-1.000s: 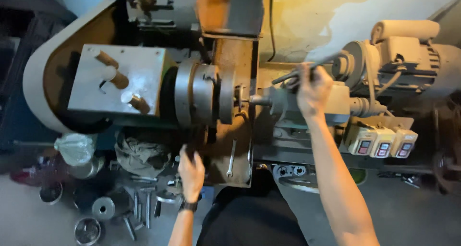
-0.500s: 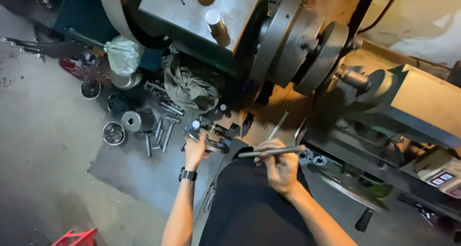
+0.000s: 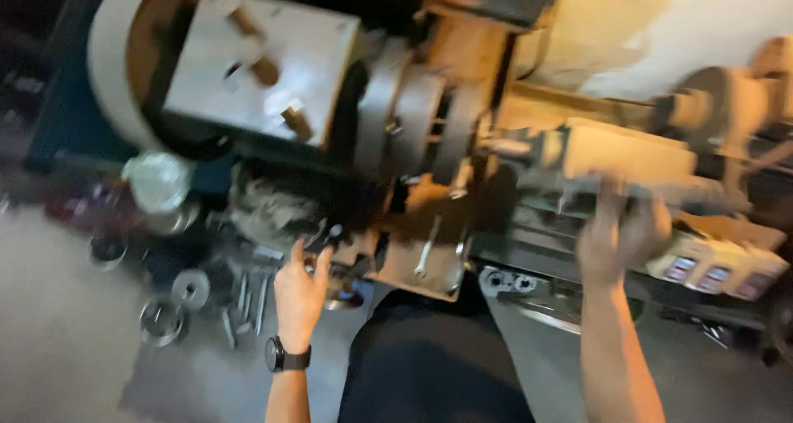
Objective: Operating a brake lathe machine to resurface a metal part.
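Head view, only one, heavy motion blur. Looking down on a metal lathe (image 3: pixel 330 101) w/ grey headstock box, round chuck (image 3: pixel 413 117) at centre, tan carriage block (image 3: pixel 628 154) to the right.

Right hand (image 3: pixel 619 237) raised at the front of the carriage block, fingers curled up round a long dark bar-like tool (image 3: pixel 661 193) lying roughly level across the machine. Looks clamped on it, but blur too strong to be sure of the grip; fingertips smeared. Tool sits just below the carriage block, above a row of small switch boxes (image 3: pixel 719 274).

Left hand (image 3: pixel 299 295) lower, near the lathe's front edge by a hanging metal apron plate (image 3: pixel 425 262). Fingers apart, thumb and forefinger spread, tips up at a small dark part; can't tell if touching. Nothing clearly held. Black watch (image 3: pixel 287 358) on that wrist.

Floor (image 3: pixel 58 332) left of the hand: loose bolts (image 3: pixel 244 303), a flat metal ring (image 3: pixel 190 289), a round bearing-like piece (image 3: pixel 161 320), small bowl (image 3: pixel 107 248). Crumpled rag (image 3: pixel 268 204) and a pale plastic bag (image 3: pixel 157 182) under the headstock. Person's dark-clad lap (image 3: pixel 438 365) at bottom centre, between the two forearms.
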